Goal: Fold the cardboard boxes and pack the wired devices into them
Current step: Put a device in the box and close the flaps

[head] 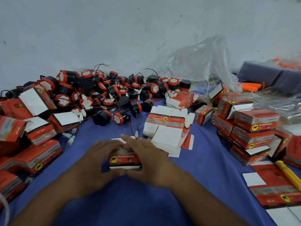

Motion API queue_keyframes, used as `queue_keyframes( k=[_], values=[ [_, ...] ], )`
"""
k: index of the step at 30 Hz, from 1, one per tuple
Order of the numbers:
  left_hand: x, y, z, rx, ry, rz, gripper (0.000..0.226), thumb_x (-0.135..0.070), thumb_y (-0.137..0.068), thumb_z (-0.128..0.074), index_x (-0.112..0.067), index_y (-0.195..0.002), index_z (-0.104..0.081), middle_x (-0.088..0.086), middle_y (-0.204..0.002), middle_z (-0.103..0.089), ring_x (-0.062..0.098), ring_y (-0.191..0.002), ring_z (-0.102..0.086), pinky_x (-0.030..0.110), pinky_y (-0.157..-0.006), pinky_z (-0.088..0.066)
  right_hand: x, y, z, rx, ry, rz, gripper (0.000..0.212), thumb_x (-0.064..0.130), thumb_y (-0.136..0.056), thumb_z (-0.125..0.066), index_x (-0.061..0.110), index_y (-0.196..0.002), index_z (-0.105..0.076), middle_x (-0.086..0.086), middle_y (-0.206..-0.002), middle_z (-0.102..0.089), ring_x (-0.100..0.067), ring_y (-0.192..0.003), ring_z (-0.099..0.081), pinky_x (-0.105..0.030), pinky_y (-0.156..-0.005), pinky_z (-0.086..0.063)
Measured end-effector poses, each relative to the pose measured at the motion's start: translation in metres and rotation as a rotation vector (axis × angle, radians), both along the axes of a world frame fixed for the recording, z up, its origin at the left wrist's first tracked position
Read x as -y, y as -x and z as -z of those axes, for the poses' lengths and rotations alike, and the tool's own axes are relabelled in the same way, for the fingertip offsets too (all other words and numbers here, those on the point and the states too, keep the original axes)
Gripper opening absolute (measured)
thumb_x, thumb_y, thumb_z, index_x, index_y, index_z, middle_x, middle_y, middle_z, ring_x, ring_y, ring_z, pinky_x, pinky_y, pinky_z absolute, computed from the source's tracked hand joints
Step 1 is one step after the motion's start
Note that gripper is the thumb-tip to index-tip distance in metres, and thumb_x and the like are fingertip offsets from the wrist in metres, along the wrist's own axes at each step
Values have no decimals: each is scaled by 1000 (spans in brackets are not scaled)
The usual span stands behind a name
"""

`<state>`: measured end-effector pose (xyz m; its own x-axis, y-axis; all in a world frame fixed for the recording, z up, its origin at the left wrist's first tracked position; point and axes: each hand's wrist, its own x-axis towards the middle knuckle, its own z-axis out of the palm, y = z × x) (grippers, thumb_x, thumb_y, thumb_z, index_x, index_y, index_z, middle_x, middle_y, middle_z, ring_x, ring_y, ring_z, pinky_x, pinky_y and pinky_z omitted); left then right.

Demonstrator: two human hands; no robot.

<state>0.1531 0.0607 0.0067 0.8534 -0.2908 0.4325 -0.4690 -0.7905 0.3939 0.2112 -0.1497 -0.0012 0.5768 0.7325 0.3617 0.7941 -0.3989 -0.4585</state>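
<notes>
Red cardboard box [124,159] is held at centre, long axis running 9 to 3 o'clock. Left hand [97,158] and right hand [147,154] grip its ends, thumbs meeting at 6. A white plug [136,135] lies at 12, just beyond the right hand, the nearer one. Flat blanks [166,132] lie at 1, and devices [105,93] are heaped farther off at 11.

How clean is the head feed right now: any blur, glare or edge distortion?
Head view: the left hand and right hand gripping the red cardboard box are motion-blurred, its print soft; the clear plastic bag shows mild glare; wide-angle bending tilts the stacked red boxes at the right edge.
</notes>
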Motion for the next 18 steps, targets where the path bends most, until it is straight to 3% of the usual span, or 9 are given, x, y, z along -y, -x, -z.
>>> queue_keyframes(
  k=[2,4,5,8,10,13,15,18],
  values=[
    [-5,-1,9,108,-125,-70,67,-82,-81,-41,-29,-118,-62,-12,-122,-55,9,-110,-45,24,-96,-34,-3,1,-4,108,43,9,77,30,-86,-76,19,-152,-38,-6,-140,-55,-15,-124,-41,-25,-106,-32],
    [-9,-4,16,221,-240,-211,76,-82,-84,-34,-17,-104,-69,9,-114,-56,28,-103,-48,38,-87,-36,-8,3,-7,250,99,44,59,29,-86,-76,12,-137,-53,-9,-135,-56,-25,-130,-45,-41,-111,-38],
    [-11,-5,18,288,-291,-275,78,-81,-85,-32,-15,-98,-70,14,-108,-55,33,-97,-50,42,-82,-34,-11,3,-8,320,137,88,53,30,-86,-74,10,-132,-56,-9,-137,-55,-29,-138,-40,-46,-116,-33],
    [-11,-8,18,412,-357,-349,72,-77,-88,-33,-13,-86,-66,10,-87,-52,30,-80,-46,40,-71,-30,-19,4,-9,427,265,223,46,35,-90,-67,8,-125,-54,-11,-143,-50,-33,-151,-22,-42,-124,-12],
    [-5,-6,18,392,-308,-333,71,-73,-91,-32,-10,-89,-66,8,-78,-52,29,-68,-50,40,-61,-39,-22,5,-9,396,317,295,45,38,-91,-64,10,-124,-52,-10,-136,-54,-33,-143,-34,-41,-119,-23],
    [4,5,21,228,-159,-313,65,-67,-86,-44,-8,-101,-68,6,-83,-66,27,-62,-63,35,-51,-51,-23,4,-8,319,347,367,41,37,-97,-57,14,-129,-47,-6,-128,-54,-29,-118,-50,-36,-99,-36],
    [4,10,20,114,-36,-258,51,-63,-80,-52,-19,-102,-67,-5,-87,-67,16,-67,-63,26,-55,-52,-18,5,-9,260,346,363,41,37,-99,-54,16,-133,-45,-5,-127,-55,-28,-112,-55,-37,-91,-42],
    [-6,13,17,-71,270,-180,37,-66,-82,-53,-34,-97,-65,-9,-87,-65,12,-77,-61,24,-66,-48,-8,12,-19,222,278,286,53,65,-92,-51,20,-118,-60,0,-106,-66,-23,-93,-62,-38,-79,-49]
  ],
)
